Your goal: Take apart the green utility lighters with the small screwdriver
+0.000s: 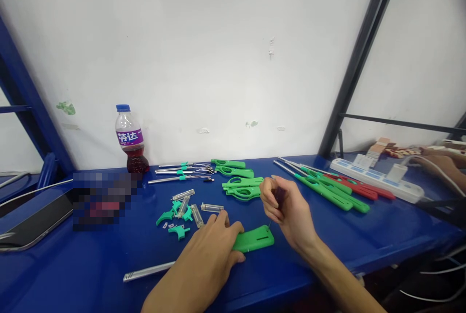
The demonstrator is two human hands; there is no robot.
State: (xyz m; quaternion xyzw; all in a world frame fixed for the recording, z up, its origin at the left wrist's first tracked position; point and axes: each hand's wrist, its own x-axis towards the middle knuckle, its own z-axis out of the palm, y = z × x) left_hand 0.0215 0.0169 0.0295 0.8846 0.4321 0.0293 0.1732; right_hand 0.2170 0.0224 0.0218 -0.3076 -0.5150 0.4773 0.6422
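Observation:
Under my left hand is a green long-nosed lighter, pinned to the table with fingers and thumb around its handle. Its metal tube sticks out to the left, past my wrist. My right hand is raised just above the handle's right end, fingers curled in; whatever they hold is hidden. A thin wire-like bit shows at that end of the handle. Close to my left fingertips lie clear fuel tanks and teal triggers. Farther back are green handle shells and metal tubes with teal fittings and wires.
Finished-looking green lighters and red ones lie at right beside a white power strip. A drink bottle stands at the back left, near a phone. Another person's hand shows at far right.

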